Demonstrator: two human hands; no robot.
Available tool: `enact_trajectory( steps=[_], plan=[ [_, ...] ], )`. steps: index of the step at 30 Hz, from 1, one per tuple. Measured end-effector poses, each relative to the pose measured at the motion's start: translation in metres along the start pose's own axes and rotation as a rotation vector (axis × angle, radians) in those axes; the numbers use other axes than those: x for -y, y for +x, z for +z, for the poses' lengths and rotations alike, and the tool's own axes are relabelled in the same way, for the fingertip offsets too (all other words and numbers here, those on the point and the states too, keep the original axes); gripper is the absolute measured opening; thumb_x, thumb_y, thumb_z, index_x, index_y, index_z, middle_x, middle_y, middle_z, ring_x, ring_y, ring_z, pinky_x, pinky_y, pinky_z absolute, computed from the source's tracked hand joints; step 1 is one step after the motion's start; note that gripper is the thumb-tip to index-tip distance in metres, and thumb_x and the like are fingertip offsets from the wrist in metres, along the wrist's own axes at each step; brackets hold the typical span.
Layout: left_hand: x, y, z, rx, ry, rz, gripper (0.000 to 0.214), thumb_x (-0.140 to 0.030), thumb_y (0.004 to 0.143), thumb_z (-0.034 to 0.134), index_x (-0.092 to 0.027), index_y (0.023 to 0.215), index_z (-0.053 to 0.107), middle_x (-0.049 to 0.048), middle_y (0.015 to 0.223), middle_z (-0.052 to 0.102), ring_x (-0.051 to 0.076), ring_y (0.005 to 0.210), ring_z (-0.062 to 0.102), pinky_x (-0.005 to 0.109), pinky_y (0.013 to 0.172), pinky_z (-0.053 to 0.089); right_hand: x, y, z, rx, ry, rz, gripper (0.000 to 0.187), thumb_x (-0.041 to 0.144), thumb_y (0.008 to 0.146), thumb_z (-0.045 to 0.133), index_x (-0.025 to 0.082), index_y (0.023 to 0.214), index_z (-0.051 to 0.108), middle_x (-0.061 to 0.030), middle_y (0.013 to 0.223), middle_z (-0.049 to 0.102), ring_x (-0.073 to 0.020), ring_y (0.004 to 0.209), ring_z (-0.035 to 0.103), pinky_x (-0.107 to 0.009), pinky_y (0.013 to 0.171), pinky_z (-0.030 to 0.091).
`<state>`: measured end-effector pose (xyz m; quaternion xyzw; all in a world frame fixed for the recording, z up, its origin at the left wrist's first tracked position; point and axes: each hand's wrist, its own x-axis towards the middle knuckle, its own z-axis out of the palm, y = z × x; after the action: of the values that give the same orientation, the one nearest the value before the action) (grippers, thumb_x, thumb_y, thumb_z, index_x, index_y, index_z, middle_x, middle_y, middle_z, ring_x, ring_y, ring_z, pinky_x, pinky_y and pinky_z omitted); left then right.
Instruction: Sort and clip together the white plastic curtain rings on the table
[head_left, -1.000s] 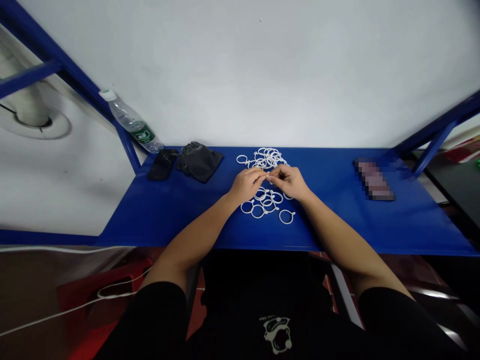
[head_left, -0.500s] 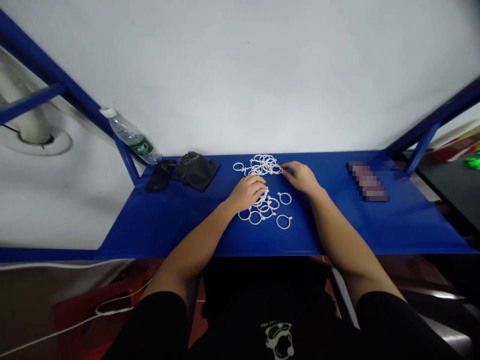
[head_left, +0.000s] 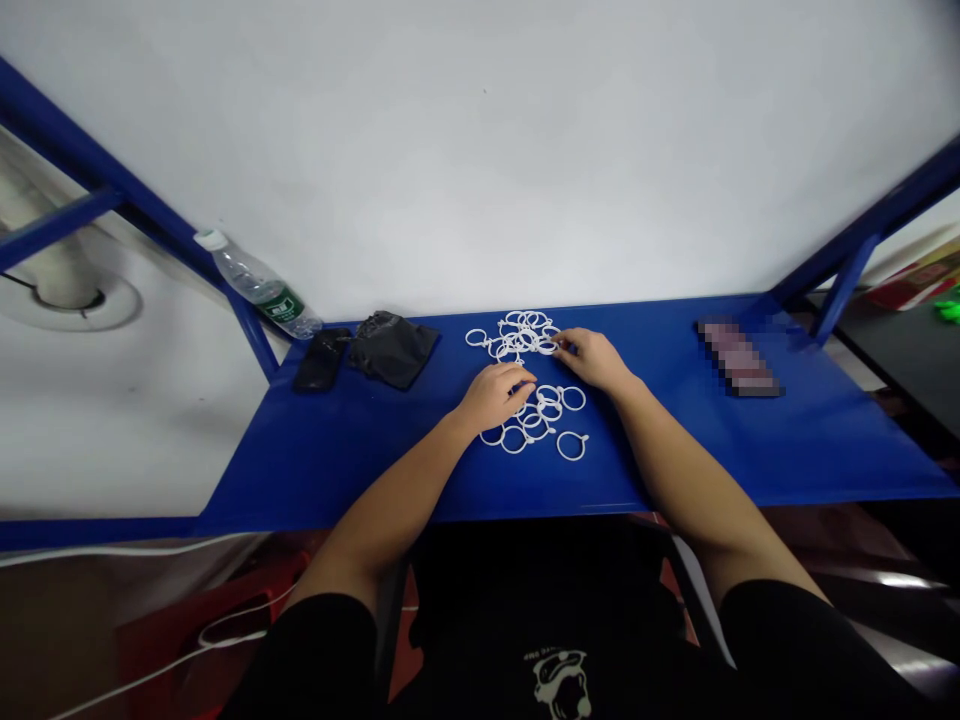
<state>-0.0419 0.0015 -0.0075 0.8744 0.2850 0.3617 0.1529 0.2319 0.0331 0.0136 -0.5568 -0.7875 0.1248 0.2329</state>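
White plastic curtain rings, each with a small eyelet, lie in two groups on the blue table (head_left: 300,455). The far pile (head_left: 514,342) is a tangled overlap near the wall; the near group (head_left: 537,428) is spread more loosely. My right hand (head_left: 592,357) is at the far pile's right edge, thumb and fingertips pinched on a ring (head_left: 547,347) there. Over the left side of the near group, my left hand (head_left: 493,397) has its fingers slightly bent and the thumb apart, with no ring visible in it. It hides part of some rings.
On the left are a plastic bottle (head_left: 259,290) leaning by the frame, a black phone (head_left: 322,360) and a dark drawstring pouch (head_left: 394,348). A blurred-out flat item (head_left: 739,358) lies to the right. Blue frame bars (head_left: 847,285) rise at both ends; a white wall stands behind.
A ring at my left fingertips has been let go into the near group. My right hand has shifted slightly left over the far pile. The view has tilted a little.
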Motion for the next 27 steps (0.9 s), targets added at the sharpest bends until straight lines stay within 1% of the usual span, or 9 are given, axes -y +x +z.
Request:
enact_trajectory(
  steps=[3, 8, 12, 14, 17, 19, 21, 23, 27],
  plan=[
    [0.003, 0.001, 0.0, -0.018, 0.04, -0.058, 0.012, -0.025, 0.109, 0.069, -0.021, 0.115, 0.079, 0.0078, 0.112, 0.083, 0.022, 0.102, 0.079, 0.044, 0.096, 0.064, 0.004, -0.001, 0.001, -0.101, 0.084, -0.002, 0.035, 0.029, 0.098, 0.074, 0.019, 0.13, 0.079, -0.0106, 0.106, 0.084, -0.0256, 0.087, 0.074, -0.038, 0.086, 0.058],
    [0.002, 0.002, 0.001, -0.03, 0.07, -0.107, 0.009, -0.024, 0.106, 0.075, -0.021, 0.114, 0.079, 0.0066, 0.11, 0.083, 0.023, 0.102, 0.08, 0.045, 0.096, 0.064, 0.012, -0.003, 0.0, -0.293, 0.158, -0.001, 0.03, 0.031, 0.096, 0.072, 0.02, 0.123, 0.08, -0.0095, 0.101, 0.083, -0.0241, 0.081, 0.072, -0.04, 0.083, 0.059],
    [0.0, 0.003, 0.0, -0.041, 0.072, -0.131, 0.011, -0.024, 0.105, 0.076, -0.021, 0.115, 0.079, 0.0057, 0.108, 0.082, 0.023, 0.099, 0.08, 0.046, 0.096, 0.064, 0.016, -0.004, -0.005, -0.367, 0.266, 0.044, 0.026, 0.035, 0.096, 0.072, 0.02, 0.115, 0.08, -0.0076, 0.094, 0.082, -0.0215, 0.076, 0.069, -0.039, 0.079, 0.058],
    [-0.001, 0.004, -0.002, -0.076, 0.064, -0.125, 0.015, -0.026, 0.107, 0.074, -0.021, 0.121, 0.078, 0.0073, 0.114, 0.082, 0.022, 0.1, 0.08, 0.045, 0.097, 0.064, 0.019, -0.004, -0.006, -0.339, 0.346, 0.046, 0.025, 0.038, 0.095, 0.074, 0.02, 0.111, 0.08, -0.0057, 0.089, 0.08, -0.0199, 0.073, 0.067, -0.038, 0.077, 0.057],
    [-0.003, 0.005, -0.006, -0.149, 0.041, -0.097, 0.025, -0.032, 0.11, 0.072, -0.02, 0.132, 0.075, 0.0116, 0.128, 0.079, 0.022, 0.106, 0.079, 0.043, 0.097, 0.065, 0.031, -0.007, -0.003, -0.205, 0.511, 0.004, 0.028, 0.044, 0.092, 0.08, 0.022, 0.109, 0.08, -0.0034, 0.086, 0.078, -0.0181, 0.073, 0.066, -0.036, 0.075, 0.056],
    [-0.004, 0.005, -0.006, -0.165, 0.04, -0.074, 0.031, -0.036, 0.108, 0.075, -0.02, 0.134, 0.074, 0.0126, 0.132, 0.078, 0.022, 0.104, 0.079, 0.042, 0.096, 0.064, 0.042, -0.01, 0.004, -0.123, 0.643, -0.015, 0.032, 0.048, 0.089, 0.084, 0.023, 0.109, 0.08, -0.0034, 0.09, 0.079, -0.0173, 0.075, 0.067, -0.035, 0.074, 0.057],
    [-0.004, 0.005, -0.005, -0.153, 0.061, -0.074, 0.034, -0.039, 0.104, 0.081, -0.021, 0.132, 0.076, 0.0112, 0.129, 0.08, 0.02, 0.094, 0.079, 0.042, 0.093, 0.063, 0.052, -0.012, 0.013, -0.083, 0.77, -0.005, 0.035, 0.05, 0.087, 0.087, 0.023, 0.108, 0.08, -0.003, 0.091, 0.079, -0.016, 0.073, 0.067, -0.034, 0.071, 0.057],
    [-0.004, 0.004, -0.003, -0.152, 0.082, -0.095, 0.035, -0.04, 0.1, 0.086, -0.022, 0.128, 0.078, 0.0089, 0.123, 0.082, 0.018, 0.084, 0.077, 0.041, 0.088, 0.062, 0.059, -0.012, 0.02, -0.075, 0.878, 0.015, 0.038, 0.052, 0.083, 0.091, 0.023, 0.106, 0.079, -0.0021, 0.088, 0.079, -0.0158, 0.072, 0.068, -0.033, 0.07, 0.058],
    [-0.001, 0.004, 0.001, -0.222, 0.065, -0.129, 0.034, -0.042, 0.096, 0.091, -0.024, 0.123, 0.081, 0.0074, 0.118, 0.085, 0.016, 0.078, 0.075, 0.04, 0.086, 0.061, 0.062, -0.012, 0.021, -0.034, 1.015, 0.031, 0.041, 0.053, 0.078, 0.096, 0.025, 0.102, 0.079, -0.0035, 0.094, 0.082, -0.0192, 0.084, 0.075, -0.038, 0.08, 0.065]
  ],
)
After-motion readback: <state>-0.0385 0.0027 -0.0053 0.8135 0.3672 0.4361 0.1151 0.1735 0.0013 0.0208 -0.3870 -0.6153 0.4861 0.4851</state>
